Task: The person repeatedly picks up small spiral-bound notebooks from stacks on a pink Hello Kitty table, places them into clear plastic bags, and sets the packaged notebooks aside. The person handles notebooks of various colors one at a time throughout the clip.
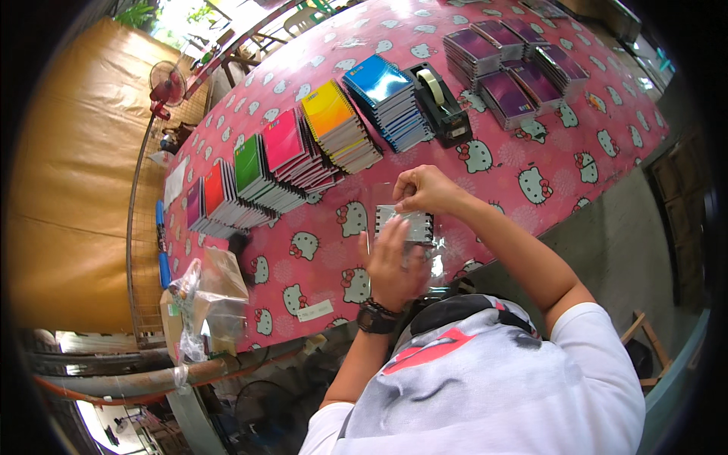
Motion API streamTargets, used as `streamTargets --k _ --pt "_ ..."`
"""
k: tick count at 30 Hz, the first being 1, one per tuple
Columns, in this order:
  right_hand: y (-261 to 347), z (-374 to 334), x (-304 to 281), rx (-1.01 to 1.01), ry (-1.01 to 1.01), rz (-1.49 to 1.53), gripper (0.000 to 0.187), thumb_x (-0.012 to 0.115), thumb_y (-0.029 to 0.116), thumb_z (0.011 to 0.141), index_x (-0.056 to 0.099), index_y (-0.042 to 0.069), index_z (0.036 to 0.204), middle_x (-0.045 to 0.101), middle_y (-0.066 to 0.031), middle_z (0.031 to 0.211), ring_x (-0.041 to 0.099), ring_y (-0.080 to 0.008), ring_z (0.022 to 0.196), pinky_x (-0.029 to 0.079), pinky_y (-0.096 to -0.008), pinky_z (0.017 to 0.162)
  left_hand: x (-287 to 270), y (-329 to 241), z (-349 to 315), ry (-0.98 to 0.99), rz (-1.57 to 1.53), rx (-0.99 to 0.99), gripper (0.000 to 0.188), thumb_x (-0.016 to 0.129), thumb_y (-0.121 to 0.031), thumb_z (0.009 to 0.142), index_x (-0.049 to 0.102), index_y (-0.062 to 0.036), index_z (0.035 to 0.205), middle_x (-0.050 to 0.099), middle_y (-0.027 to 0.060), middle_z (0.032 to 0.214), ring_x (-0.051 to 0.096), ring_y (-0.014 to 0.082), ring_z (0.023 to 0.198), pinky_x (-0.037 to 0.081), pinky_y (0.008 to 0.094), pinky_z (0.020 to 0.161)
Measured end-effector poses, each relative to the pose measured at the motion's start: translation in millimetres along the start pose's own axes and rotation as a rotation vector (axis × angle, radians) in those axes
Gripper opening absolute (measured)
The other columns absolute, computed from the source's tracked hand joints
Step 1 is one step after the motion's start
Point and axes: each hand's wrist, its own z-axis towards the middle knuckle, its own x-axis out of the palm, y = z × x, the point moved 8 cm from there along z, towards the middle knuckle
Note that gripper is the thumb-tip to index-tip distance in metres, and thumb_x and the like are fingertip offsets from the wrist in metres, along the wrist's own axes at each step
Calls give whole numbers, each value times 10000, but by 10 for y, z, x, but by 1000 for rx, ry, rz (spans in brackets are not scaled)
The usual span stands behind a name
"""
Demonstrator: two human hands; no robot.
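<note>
A small spiral-bound notebook bundle point(415, 230) with black rings lies on the table in front of me, with shiny clear plastic point(437, 267) around it. Over the near left part of the bundle, my left hand point(390, 262) is spread flat, its fingers stretched and a little blurred. My right hand point(428, 189) is at the bundle's far edge, thumb and fingers pinched together. Whatever is between those fingertips is too small to make out. Beyond the hands stands a black tape dispenser point(447, 114) with a roll of tape.
Stacks of spiral notebooks run across the table: blue point(379, 80), yellow point(330, 106), pink point(283, 138), green point(248, 161) and red point(214, 186). Purple packs point(506, 95) sit far right. A carton with plastic point(216, 292) and a paper slip point(315, 311) lie near left.
</note>
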Motion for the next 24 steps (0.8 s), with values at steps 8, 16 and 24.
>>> streamTargets --k 8,16,24 --pt "-276 3 -1142 -204 -630 -17 204 620 141 810 665 1 951 679 -142 872 649 -231 762 507 -323 728 151 -5 -36 182 31 -119 724 714 -301 684 447 -146 1340 436 58 1372 354 237 1304 188 474 1052" --pt "-1207 501 -1879 325 -697 -265 385 701 476 745 719 135 924 653 -59 1002 412 -310 1160 329 -514 953 199 -46 -7 206 88 -128 760 728 -329 673 432 -203 1361 336 61 1458 302 253 1336 177 518 1052" --pt "-1434 -87 -1371 65 -717 263 152 671 168 831 653 17 827 606 -7 728 473 -94 515 390 -217 526 182 -7 -4 174 66 -170 756 729 -337 660 439 -207 1345 356 40 1442 294 233 1337 190 508 1041"
